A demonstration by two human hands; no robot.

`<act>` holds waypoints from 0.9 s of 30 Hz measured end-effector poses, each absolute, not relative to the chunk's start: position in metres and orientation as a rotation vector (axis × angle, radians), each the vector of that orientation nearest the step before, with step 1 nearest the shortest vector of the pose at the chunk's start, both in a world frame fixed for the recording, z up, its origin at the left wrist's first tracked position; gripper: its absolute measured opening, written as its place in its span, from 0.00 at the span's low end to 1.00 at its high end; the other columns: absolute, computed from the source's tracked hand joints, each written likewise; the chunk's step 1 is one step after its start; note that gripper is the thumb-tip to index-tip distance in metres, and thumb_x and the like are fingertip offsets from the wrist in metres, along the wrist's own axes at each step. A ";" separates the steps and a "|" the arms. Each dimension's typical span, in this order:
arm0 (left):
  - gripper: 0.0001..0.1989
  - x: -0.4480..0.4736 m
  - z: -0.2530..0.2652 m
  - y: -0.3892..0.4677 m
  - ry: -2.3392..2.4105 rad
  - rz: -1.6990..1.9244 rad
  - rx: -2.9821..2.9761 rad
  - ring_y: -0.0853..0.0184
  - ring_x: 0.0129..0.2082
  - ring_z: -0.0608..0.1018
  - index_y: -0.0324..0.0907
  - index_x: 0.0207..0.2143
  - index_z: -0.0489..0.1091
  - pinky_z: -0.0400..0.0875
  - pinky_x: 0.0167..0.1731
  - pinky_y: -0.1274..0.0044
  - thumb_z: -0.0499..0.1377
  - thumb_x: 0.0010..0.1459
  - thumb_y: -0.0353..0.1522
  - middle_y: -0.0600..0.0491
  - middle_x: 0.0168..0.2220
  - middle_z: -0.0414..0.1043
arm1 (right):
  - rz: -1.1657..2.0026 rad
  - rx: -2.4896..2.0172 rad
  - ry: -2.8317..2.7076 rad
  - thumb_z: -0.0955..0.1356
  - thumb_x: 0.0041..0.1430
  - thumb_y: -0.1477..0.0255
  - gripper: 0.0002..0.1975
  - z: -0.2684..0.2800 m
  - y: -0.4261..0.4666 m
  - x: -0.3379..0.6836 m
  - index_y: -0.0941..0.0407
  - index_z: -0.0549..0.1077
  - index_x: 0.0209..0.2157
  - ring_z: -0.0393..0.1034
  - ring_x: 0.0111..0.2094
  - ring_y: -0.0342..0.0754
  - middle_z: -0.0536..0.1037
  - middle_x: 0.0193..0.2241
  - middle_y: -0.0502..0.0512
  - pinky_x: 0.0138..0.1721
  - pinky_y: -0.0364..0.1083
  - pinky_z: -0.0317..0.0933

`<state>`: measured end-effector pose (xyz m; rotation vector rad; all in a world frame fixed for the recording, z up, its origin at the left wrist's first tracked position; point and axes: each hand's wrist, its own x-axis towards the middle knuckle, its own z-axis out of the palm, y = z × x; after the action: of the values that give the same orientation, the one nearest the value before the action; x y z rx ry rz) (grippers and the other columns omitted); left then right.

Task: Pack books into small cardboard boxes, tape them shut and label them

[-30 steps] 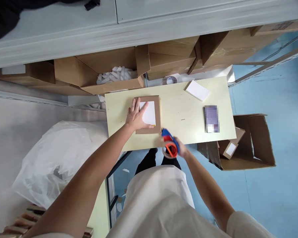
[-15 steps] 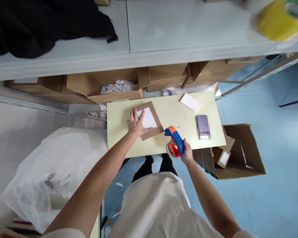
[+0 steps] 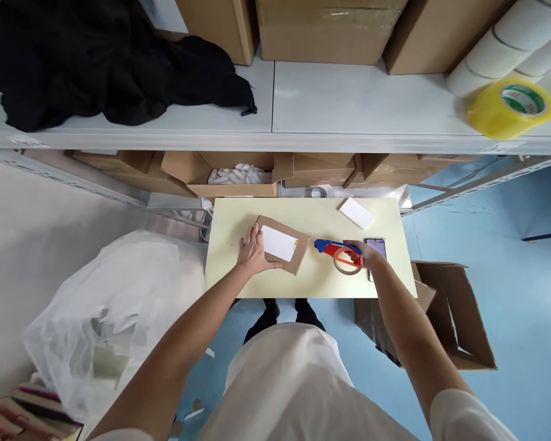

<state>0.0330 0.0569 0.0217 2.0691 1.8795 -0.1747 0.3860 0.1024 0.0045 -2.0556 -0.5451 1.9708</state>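
Note:
A small flat cardboard box (image 3: 299,264) with a white label (image 3: 279,243) lies at an angle on the pale yellow table (image 3: 229,211). My left hand (image 3: 253,252) grips its left end, fingers over the top and thumb along the near side. In my right hand (image 3: 365,252) is a blue and orange tape dispenser (image 3: 333,246) fitted with a roll of tape, its head pointing left at the right corner of the box. Part of a phone (image 3: 376,246) shows beneath my right wrist.
A white box (image 3: 356,212) lies at the table's back right. Behind are open cartons (image 3: 232,190) under a shelf (image 3: 321,104) bearing black cloth (image 3: 133,79) and yellow tape (image 3: 491,113). A plastic bag (image 3: 73,306) stands left, an open carton (image 3: 468,312) right.
The box has turned and shows more of its label. My right hand has moved up and right with the tape dispenser, now lying more level. The view has tilted upward.

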 end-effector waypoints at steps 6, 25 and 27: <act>0.63 0.035 0.017 0.048 1.939 -0.095 2.005 0.46 0.64 0.45 0.34 0.64 0.39 0.52 0.57 0.59 0.61 0.34 0.59 0.36 0.67 0.34 | 2.234 -2.059 -0.621 0.70 0.51 0.68 0.10 -0.006 0.135 0.366 0.57 0.69 0.21 0.59 0.13 0.40 0.70 0.13 0.51 0.16 0.41 0.58; 0.50 0.072 0.031 0.007 2.210 -0.113 1.668 0.46 0.64 0.46 0.33 0.63 0.44 0.52 0.56 0.57 0.56 0.47 0.53 0.34 0.66 0.37 | 1.935 -1.415 -0.989 0.66 0.44 0.67 0.07 0.030 0.089 0.359 0.56 0.69 0.23 0.56 0.17 0.40 0.64 0.13 0.44 0.21 0.42 0.52; 0.49 0.072 0.033 0.010 2.176 -0.104 1.703 0.46 0.65 0.42 0.34 0.64 0.44 0.48 0.58 0.56 0.57 0.47 0.52 0.35 0.66 0.35 | 1.944 -1.338 -1.116 0.67 0.46 0.69 0.07 0.037 0.081 0.349 0.57 0.72 0.28 0.61 0.20 0.41 0.68 0.17 0.45 0.24 0.42 0.56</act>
<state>0.0722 0.0097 0.0334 1.7031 2.1763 -0.1039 0.3488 0.0815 0.0370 -1.3383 -1.1157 1.9436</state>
